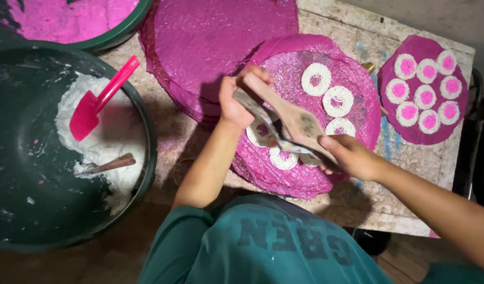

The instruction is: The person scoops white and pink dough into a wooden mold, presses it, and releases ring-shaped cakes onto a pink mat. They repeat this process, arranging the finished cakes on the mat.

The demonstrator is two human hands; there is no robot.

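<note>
My left hand (pixel 236 102) and right hand (pixel 352 156) both squeeze the flat wooden mold (pixel 292 117) over the pink mat (pixel 357 84). It looks stiff and light; I'd hold its ends.

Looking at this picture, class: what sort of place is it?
Probably a small home food workshop: a dark basin of white dough, round pink sheets bearing white rings, on a worn wooden table.

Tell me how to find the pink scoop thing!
Look at the big dark green bowl on the left, with white dough piled on one side. The pink spatula stands stuck in that dough, handle pointing up and right. The other tool there, a brown wooden stick, lies lower.
</note>
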